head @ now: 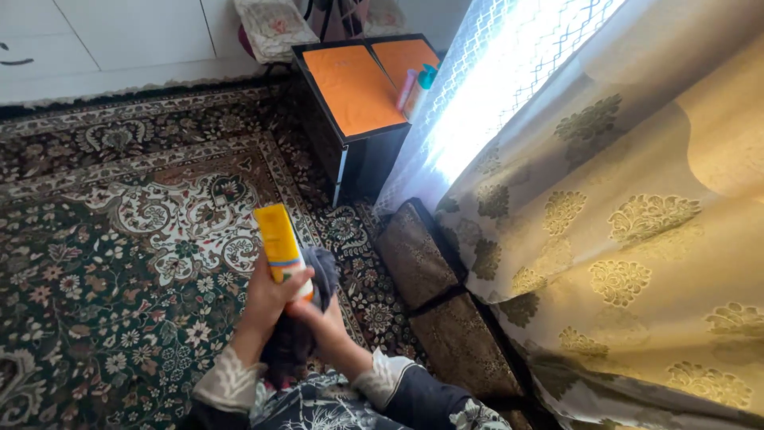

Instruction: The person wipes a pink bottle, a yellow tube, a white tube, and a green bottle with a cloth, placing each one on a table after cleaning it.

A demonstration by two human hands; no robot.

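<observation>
Both my hands met at the yellow tube [281,245]: my left hand [267,299] gripped its lower end, tube pointing up and away, my right hand [322,314] clutching a dark cloth [318,275] just beside it.

Tube [280,243] upright in left hand [270,299], cloth [306,306] between it and right hand [326,318] just right, all over carpet [119,239]; table [354,87] beyond, bottles [415,87] on its right edge, curtain [621,223] right, cushions [446,302] below it.

Two hands grip a yellow plastic tube [280,243] above a patterned floral carpet [119,263].
The left hand [267,299] clasps the tube; the right hand [322,318] presses a dark grey cloth [306,306] against it.
</observation>
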